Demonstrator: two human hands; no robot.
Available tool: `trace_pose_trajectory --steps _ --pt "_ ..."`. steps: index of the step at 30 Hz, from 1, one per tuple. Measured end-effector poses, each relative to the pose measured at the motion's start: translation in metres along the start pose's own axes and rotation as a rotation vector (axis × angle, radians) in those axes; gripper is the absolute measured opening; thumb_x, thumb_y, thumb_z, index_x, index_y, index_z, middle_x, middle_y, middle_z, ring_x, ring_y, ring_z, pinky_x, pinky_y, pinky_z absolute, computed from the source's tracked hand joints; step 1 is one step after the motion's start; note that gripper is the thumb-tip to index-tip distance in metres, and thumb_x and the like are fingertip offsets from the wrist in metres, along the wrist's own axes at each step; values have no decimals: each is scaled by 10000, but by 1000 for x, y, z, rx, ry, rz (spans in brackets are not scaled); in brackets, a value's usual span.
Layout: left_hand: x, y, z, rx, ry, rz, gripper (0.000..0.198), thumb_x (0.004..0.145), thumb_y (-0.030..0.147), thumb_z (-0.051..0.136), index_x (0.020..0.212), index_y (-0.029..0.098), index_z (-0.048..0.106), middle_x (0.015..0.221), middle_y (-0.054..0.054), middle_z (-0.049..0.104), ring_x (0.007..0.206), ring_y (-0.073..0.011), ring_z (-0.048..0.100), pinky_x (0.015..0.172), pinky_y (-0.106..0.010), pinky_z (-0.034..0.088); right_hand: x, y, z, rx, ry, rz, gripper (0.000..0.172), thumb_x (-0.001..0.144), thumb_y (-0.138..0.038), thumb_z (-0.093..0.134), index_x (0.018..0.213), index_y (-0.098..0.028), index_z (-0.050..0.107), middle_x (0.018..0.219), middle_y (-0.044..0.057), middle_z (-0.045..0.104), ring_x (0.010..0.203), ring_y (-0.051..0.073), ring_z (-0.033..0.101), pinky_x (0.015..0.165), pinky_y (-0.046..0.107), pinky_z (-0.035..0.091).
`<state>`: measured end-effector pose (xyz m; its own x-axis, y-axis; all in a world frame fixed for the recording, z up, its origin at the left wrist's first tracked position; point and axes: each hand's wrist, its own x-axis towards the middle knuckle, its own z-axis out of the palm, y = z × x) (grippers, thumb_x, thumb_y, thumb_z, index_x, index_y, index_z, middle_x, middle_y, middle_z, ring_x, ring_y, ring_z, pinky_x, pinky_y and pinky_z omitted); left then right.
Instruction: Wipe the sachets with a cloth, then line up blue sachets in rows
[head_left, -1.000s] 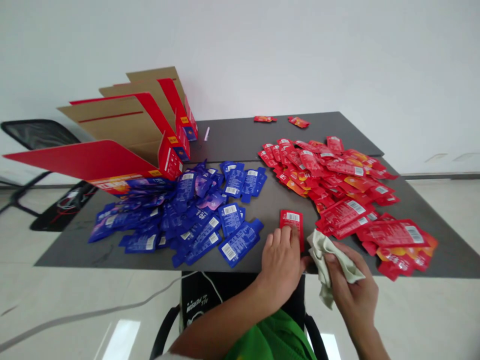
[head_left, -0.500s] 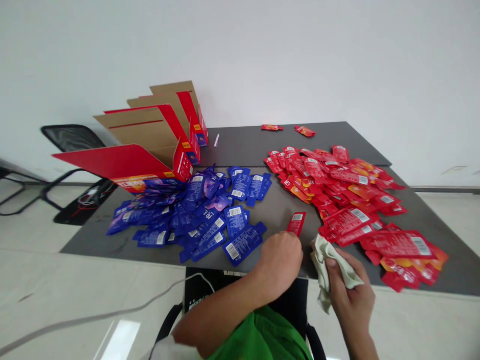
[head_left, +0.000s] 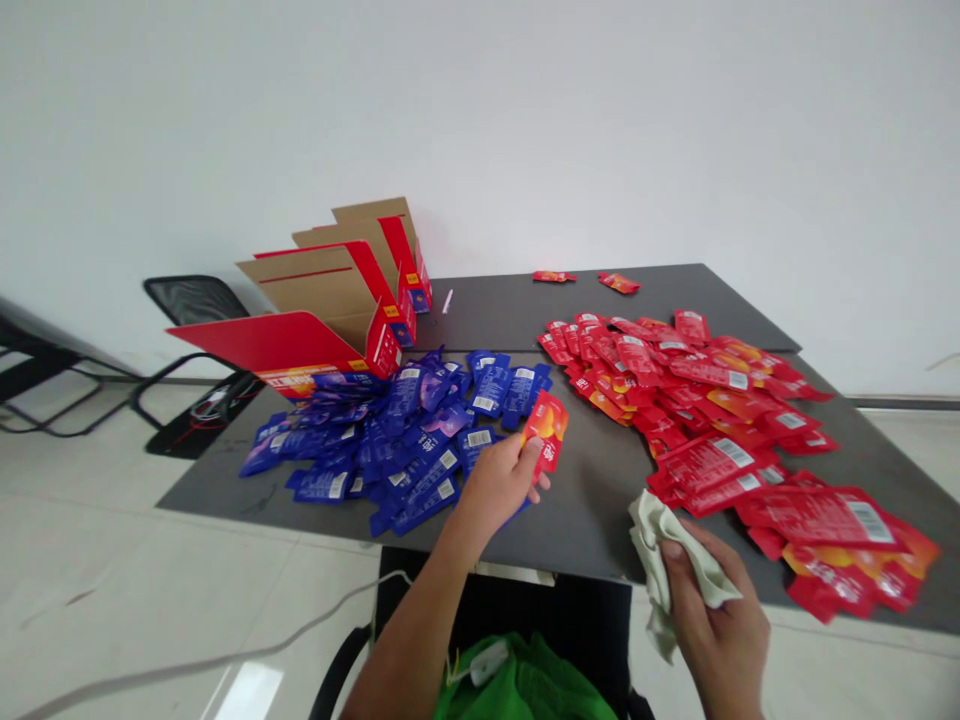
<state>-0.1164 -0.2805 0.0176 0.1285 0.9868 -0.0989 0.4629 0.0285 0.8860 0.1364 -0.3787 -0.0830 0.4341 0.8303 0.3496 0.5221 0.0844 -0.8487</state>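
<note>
My left hand (head_left: 504, 478) grips a red sachet (head_left: 547, 432) with its orange printed front turned up, held over the near edge of the blue pile. Wrapped in the fingers of my right hand (head_left: 712, 600) is a crumpled pale cloth (head_left: 660, 555), just off the table's front edge. Blue sachets (head_left: 420, 440) lie heaped to the left of my left hand. A spread heap of red sachets (head_left: 697, 390) covers the right side, its nearest packets close to my right hand.
Open red cardboard boxes (head_left: 300, 345) stand in a row at the back left. Two loose red sachets (head_left: 619, 283) and a pen (head_left: 448, 301) lie toward the back of the grey table (head_left: 480, 325). A black chair (head_left: 199, 310) is at the left, and a cable (head_left: 225, 655) crosses the floor.
My left hand has moved left and turned, bringing the red sachet along with its orange front now showing. My right hand still holds the cloth. The view has shifted slightly.
</note>
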Motion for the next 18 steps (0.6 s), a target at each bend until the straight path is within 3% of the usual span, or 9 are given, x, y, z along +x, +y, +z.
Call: trace_pose_trajectory --steps 4,12,18 --pt "11 -3 -23 -89 115 -11 443 1092 534 409 945 174 621 765 -43 787 489 -134 649 555 -251 485 1 0 -1 3 -17 -23 463 929 -591 719 1167 -195 762 1110 114 769 1029 329 734 951 453 560" --pt "65 -6 -59 23 184 -144 362 1104 375 398 946 143 627 711 -54 764 452 -130 617 496 -232 428 4 -1 -1 -5 -26 -43 482 918 -628 705 1130 -201 772 1086 117 784 991 336 741 911 450 568" --pt "74 -7 -63 7 206 -134 350 1102 365 388 1014 133 635 768 -70 786 480 -126 636 481 -214 402 5 6 1 31 -39 -80 457 924 -598 717 1158 -209 769 1092 105 791 977 323 752 909 448 578"
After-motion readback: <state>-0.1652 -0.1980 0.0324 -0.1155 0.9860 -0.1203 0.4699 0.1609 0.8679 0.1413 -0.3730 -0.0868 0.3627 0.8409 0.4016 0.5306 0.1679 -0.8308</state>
